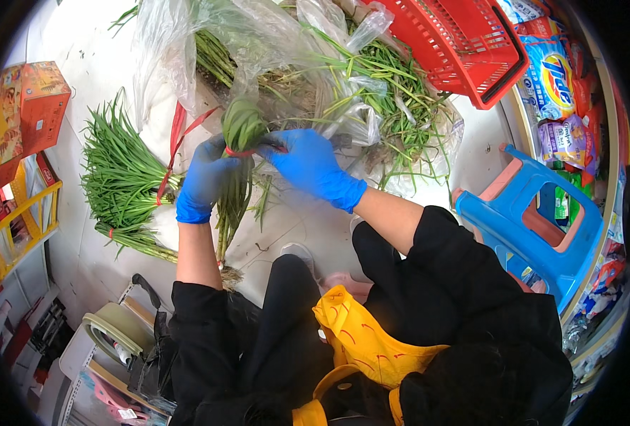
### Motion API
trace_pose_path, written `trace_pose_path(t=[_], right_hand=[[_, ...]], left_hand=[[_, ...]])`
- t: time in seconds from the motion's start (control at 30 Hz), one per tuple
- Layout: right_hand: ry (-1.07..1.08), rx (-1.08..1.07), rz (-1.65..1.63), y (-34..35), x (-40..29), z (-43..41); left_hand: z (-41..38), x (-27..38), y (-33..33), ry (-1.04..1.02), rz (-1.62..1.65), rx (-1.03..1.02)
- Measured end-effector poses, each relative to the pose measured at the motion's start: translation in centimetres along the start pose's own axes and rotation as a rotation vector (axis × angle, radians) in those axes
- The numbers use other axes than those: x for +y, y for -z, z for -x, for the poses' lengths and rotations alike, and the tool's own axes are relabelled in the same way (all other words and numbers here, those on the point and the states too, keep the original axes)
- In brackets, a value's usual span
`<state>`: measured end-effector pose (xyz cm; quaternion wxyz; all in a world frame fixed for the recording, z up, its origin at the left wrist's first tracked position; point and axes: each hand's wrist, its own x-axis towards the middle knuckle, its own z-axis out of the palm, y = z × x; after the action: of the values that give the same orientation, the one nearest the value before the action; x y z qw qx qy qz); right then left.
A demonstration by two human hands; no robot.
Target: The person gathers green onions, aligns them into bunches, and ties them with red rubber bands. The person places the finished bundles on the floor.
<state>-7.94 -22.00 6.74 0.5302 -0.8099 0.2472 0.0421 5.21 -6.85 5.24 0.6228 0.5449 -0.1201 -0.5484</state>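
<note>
My left hand [207, 178], in a blue glove, grips the left side of an upright bundle of long green stalks [233, 205] with folded-over leafy tops and roots at its lower end. A red tie circles the bundle just below the fold. My right hand [309, 165], gloved too, pinches the red tie [240, 153] at the bundle's right side; its fingertips are slightly blurred. Left of my hands lies a large tied bunch of green garlic chives [120, 165], with a loose red ribbon [175, 141] by it. A smaller tied bunch [139, 241] rests below.
Clear plastic bags [272, 40] and loose green stalks [395, 101] cover the floor ahead. A red plastic basket [443, 45] stands at the upper right, a blue plastic stool [533, 213] at the right beside shelves of detergent bags [549, 80]. Orange cardboard boxes [40, 104] are at the left.
</note>
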Motion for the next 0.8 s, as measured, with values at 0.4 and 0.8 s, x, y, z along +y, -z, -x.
trace_pose_path(t=[0.4, 0.8], right_hand=[[0.336, 0.225, 0.268, -0.4, 1.0, -1.2], [0.128, 0.164, 0.714, 11.7, 3.0, -3.6]], left_hand=[[0.5, -0.7, -4.7, -0.361, -0.849, 0.395], [8.7, 4.2, 10.0, -0.190, -0.247, 0.920]])
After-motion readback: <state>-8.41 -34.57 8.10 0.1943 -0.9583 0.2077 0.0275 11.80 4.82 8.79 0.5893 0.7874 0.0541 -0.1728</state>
